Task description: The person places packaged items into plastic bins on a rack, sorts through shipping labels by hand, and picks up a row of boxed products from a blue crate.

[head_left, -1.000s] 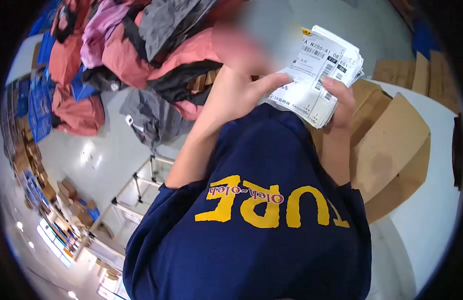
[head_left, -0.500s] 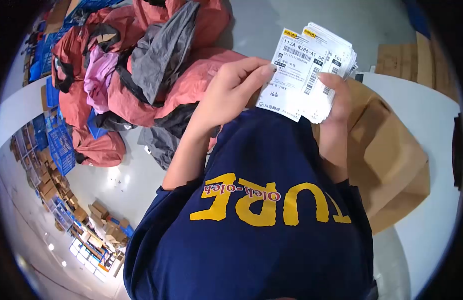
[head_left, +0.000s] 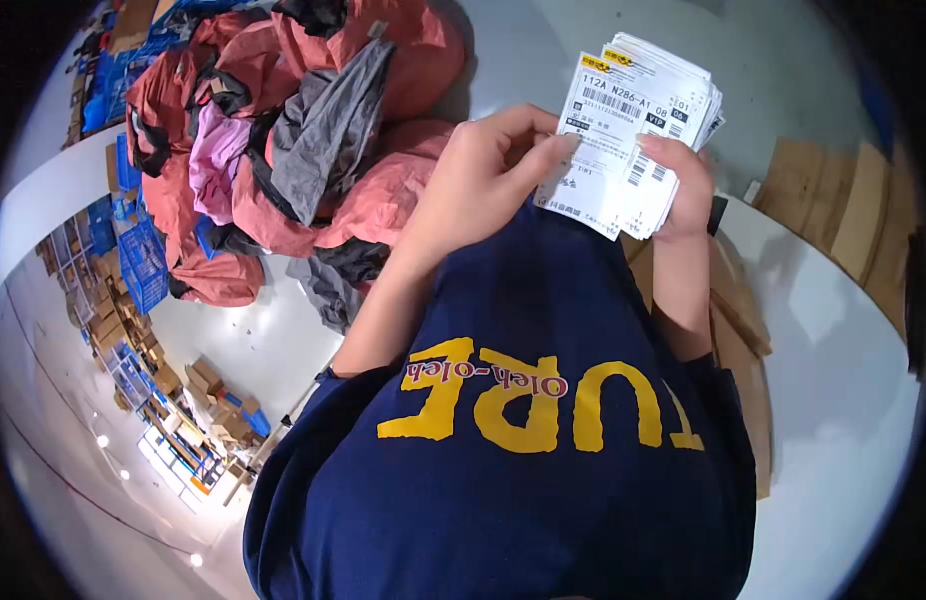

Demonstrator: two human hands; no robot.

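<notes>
A stack of white printed shipping labels (head_left: pixel 705 85) is gripped in my right hand (head_left: pixel 683 185), its thumb lying over the front near the barcode. The top shipping label (head_left: pixel 608 150) has a yellow logo, a barcode and the print "112A N286-A1 08". My left hand (head_left: pixel 493 170) pinches that label's left edge between thumb and fingers. This label lies mostly over the stack, shifted slightly left and down. Both hands are in front of my dark blue shirt (head_left: pixel 503 500). My fingers behind the labels are hidden.
Red and grey sacks (head_left: pixel 383 190) are heaped on the floor at left, beside a blue crate (head_left: pixel 143 265). A white table (head_left: pixel 833 330) curves along the right, with brown cardboard (head_left: pixel 740 370) near my right arm. More cardboard (head_left: pixel 813 190) lies beyond it.
The top label has moved right and now overlaps the stack more. Both hands sit slightly further right in view. The brown cardboard beside my right arm shows less.
</notes>
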